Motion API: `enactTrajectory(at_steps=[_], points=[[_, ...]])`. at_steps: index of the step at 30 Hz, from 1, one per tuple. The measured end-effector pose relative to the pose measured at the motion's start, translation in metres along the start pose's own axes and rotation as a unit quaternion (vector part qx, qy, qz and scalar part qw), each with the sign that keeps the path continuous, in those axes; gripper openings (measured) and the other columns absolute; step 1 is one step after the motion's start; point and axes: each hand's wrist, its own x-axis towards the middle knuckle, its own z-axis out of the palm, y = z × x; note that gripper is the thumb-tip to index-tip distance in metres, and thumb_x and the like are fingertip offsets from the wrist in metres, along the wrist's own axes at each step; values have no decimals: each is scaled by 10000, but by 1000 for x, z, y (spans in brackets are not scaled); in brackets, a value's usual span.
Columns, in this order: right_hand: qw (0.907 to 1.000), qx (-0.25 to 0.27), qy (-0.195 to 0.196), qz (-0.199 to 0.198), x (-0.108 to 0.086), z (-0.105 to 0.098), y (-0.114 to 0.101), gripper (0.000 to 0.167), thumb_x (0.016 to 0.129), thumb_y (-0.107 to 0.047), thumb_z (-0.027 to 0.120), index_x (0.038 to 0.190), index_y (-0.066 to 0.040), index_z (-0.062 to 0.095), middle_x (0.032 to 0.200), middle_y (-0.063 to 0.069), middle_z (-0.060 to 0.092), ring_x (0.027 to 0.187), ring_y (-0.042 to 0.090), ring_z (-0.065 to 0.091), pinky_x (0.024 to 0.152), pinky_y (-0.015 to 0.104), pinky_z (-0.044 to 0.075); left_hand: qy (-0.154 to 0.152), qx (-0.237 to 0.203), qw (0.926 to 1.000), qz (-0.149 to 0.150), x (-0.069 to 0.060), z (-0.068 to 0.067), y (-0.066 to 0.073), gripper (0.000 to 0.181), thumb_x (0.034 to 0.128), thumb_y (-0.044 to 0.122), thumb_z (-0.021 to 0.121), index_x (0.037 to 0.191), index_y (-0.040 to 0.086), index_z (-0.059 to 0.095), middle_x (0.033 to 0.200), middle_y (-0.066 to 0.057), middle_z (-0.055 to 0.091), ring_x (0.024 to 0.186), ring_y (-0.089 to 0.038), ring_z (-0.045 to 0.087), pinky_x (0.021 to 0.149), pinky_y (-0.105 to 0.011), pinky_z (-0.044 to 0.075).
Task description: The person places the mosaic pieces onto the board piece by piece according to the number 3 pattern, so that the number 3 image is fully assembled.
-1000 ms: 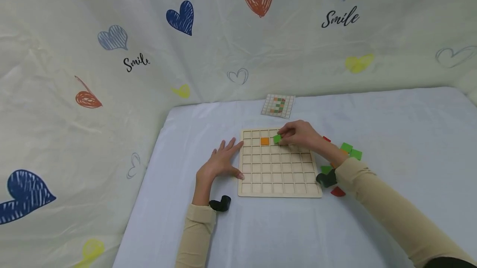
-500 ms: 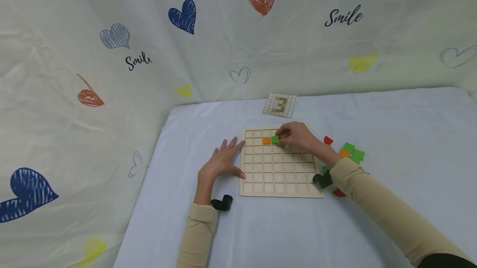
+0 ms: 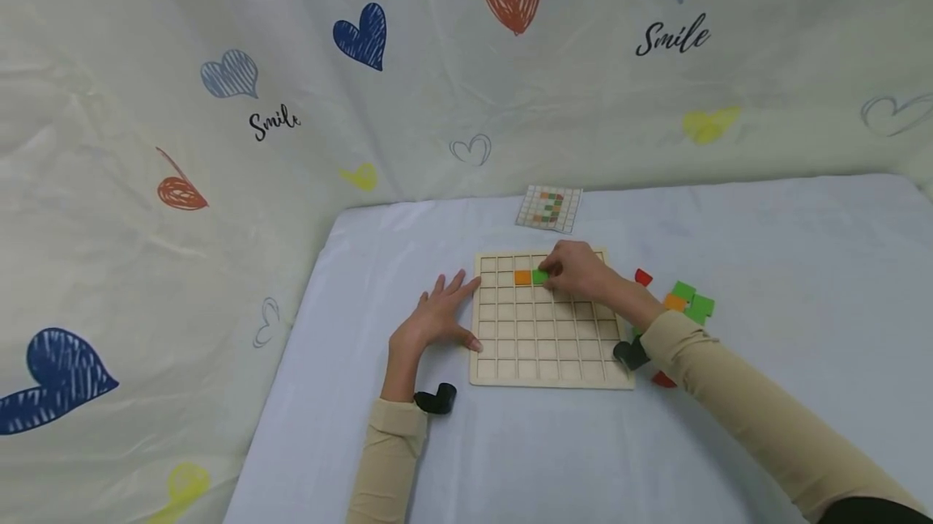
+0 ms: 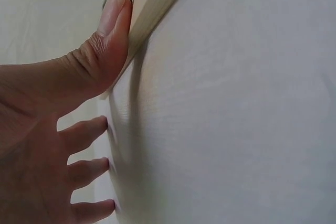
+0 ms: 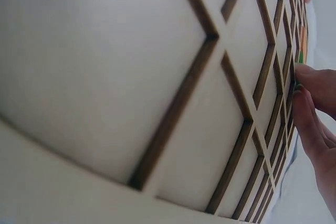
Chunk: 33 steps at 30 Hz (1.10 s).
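Note:
A wooden grid board [image 3: 547,373] lies on the white table, an orange square [image 3: 522,278] in one cell of its second row. Beside that, on the right, is a green square [image 3: 539,276], pinched at its right edge by the right hand [image 3: 579,271]. In the right wrist view thumb and finger [image 5: 315,90] meet at the green piece, partly hidden. The left hand [image 3: 433,319] spreads its fingers at the board's left edge; in the left wrist view its thumb [image 4: 107,35] presses on the board's rim [image 4: 157,9].
Right of the board lie loose green squares [image 3: 701,307], an orange square [image 3: 675,302] and red pieces [image 3: 643,277], some partly behind the right forearm. A patterned grid card [image 3: 550,209] lies behind the board. Black devices [image 3: 437,399] sit at both wrists.
The right hand has moved the green square left and down, from near the orange square to right beside it in the grid. The left hand stays at the board's edge.

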Motion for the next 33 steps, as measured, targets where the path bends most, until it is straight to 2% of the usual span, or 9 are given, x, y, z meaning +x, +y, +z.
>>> enactTrajectory(at_steps=[7,12,15,24,33], points=[[9999,26,-95,107,-6,-5,2,334,867,-54,795,1167,79,733,915,115,681,820,210,623,738,366,536,-21,15,10000,18,1,2,2,1174,702,327,958,1649,246,269,1740,-60,102,1606,-365,-4,1274,-629,71],[9998,136,41,99,-15,-9,6,298,884,-34,755,1164,63,729,969,140,689,878,255,653,833,447,574,-11,21,10000,15,1,3,3,1170,702,324,958,1648,243,274,1739,-60,108,1607,-367,3,1275,-626,76],[9998,167,131,10,-22,-12,8,261,894,-8,724,1146,58,732,990,158,689,881,279,678,837,464,592,-24,28,10000,3,1,3,3,1171,702,323,958,1648,245,273,1740,-57,105,1607,-364,0,1276,-624,75],[9997,114,218,-57,-40,-24,15,238,899,-26,712,1127,36,738,983,141,686,818,224,651,707,357,558,-2,0,10000,-12,1,1,1,1181,696,324,963,1649,244,270,1741,-57,100,1607,-361,-8,1275,-626,64],[9996,-55,249,147,-60,-36,26,254,897,-31,730,1143,31,736,954,96,680,805,186,630,684,308,524,25,-41,10000,34,-1,1,1,1179,697,320,961,1649,236,270,1739,-74,99,1604,-376,-10,1271,-638,59]])
